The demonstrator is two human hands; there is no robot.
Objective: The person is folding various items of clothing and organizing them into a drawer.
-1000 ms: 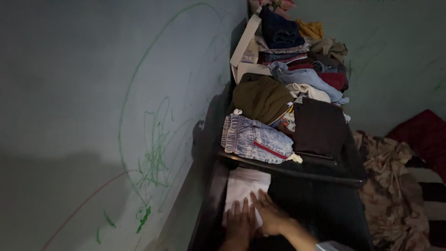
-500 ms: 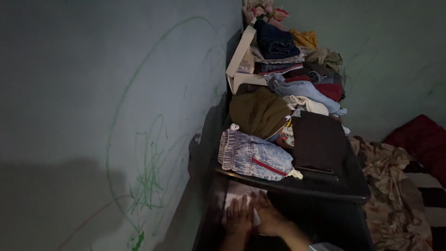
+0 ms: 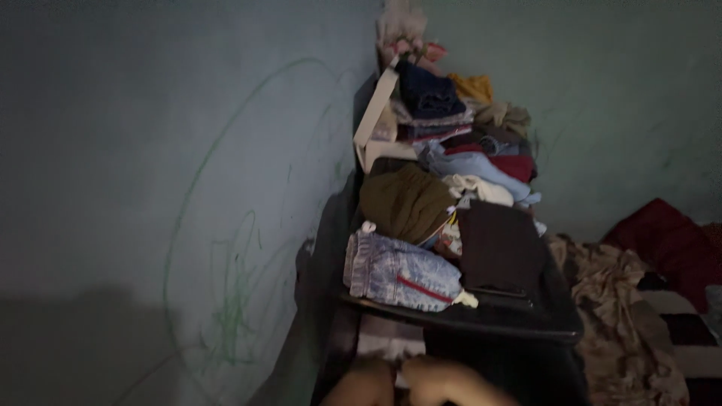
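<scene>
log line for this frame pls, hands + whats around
left hand | right hand | both low by pale folded cloth under dark shelf | faded blue denim garment above | grip unclear

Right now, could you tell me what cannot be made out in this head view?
- Left hand and right hand: blurred and cut off by the bottom edge, so their grip is unclear.
- Pale cloth: mostly hidden under the dark shelf.
- Folded clothes pile: too dim to tell pieces apart.
</scene>
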